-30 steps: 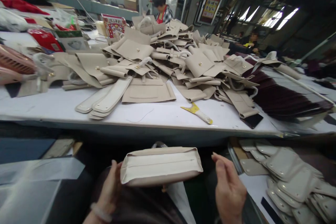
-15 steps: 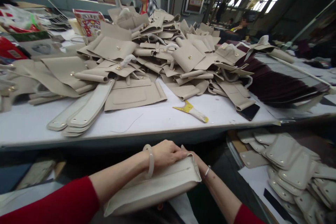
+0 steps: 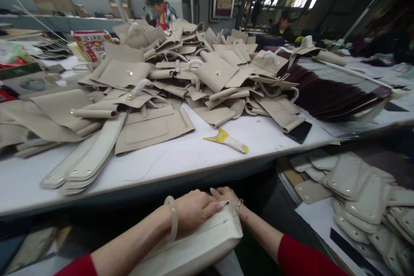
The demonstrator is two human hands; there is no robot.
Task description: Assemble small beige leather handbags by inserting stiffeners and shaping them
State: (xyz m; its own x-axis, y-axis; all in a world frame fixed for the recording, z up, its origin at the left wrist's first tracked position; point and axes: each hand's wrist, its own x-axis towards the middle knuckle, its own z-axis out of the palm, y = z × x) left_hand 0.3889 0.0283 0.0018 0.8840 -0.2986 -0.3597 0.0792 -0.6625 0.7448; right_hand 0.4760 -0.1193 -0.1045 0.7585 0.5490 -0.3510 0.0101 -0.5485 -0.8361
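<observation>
A pale cream, box-shaped leather bag body (image 3: 194, 252) lies tilted across my lap, below the table edge. My left hand (image 3: 196, 208), with a pale bangle at the wrist, lies over its upper far edge, fingers bent around the leather. At the bag's right end is my right hand (image 3: 225, 193), a thin silver bracelet on its wrist. It is curled against the far corner, and its fingertips are partly hidden behind the bag. The underside of the bag is out of sight.
Beige bag pieces (image 3: 213, 73) are heaped on the white table (image 3: 181, 155). A yellow-and-white forked tool (image 3: 226, 139), a dark phone (image 3: 299, 133) and long pale strips (image 3: 93, 155) lie nearer me. Pale panels (image 3: 362, 194) are piled at right. A person (image 3: 164, 13) works beyond.
The view has shifted, so the table's things appear further left. Both hands and the bag sit slightly lower and further left; more of my right hand shows at the bag's corner.
</observation>
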